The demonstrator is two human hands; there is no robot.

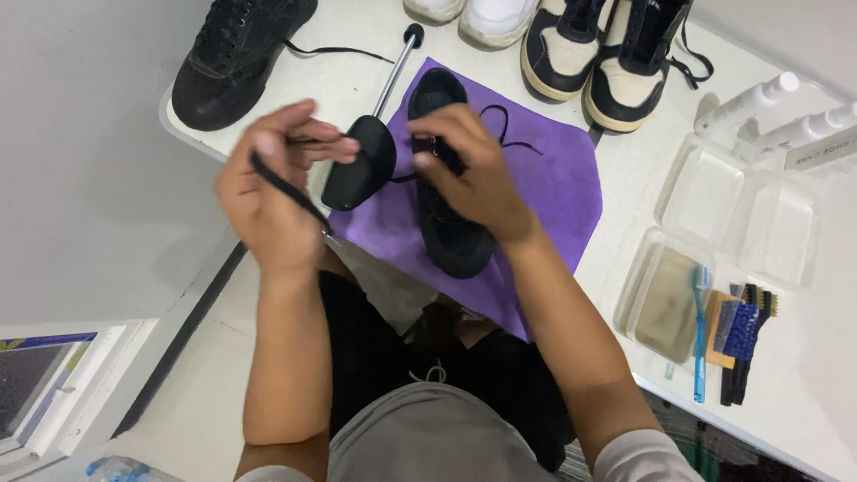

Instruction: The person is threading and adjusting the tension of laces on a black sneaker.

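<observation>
I see my right hand [473, 174] clamped on the black lace-up sneaker [451, 223], its length running away from me, while left-hand fingers [308, 147] pinch its black lace [286, 187] leftward.

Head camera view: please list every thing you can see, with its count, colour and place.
black shoe: 1, black, on the purple cloth, under the right hand
purple cloth: 1, purple, on the table, centre
black lace: 1, black, pinched in the left hand, running toward the shoe
shoe tree: 1, black with metal rod, at the cloth's left edge
second black shoe: 1, black, table's far left
white shoes: 2, white, far edge
black-and-cream high-tops: 2, far edge, right of centre
spray bottles: 2, white, far right
clear plastic box: 1, open, right side
brushes: several, blue and black, near right edge
table: 1, white
left hand: 1, holding the lace
right hand: 1, on the shoe
</observation>
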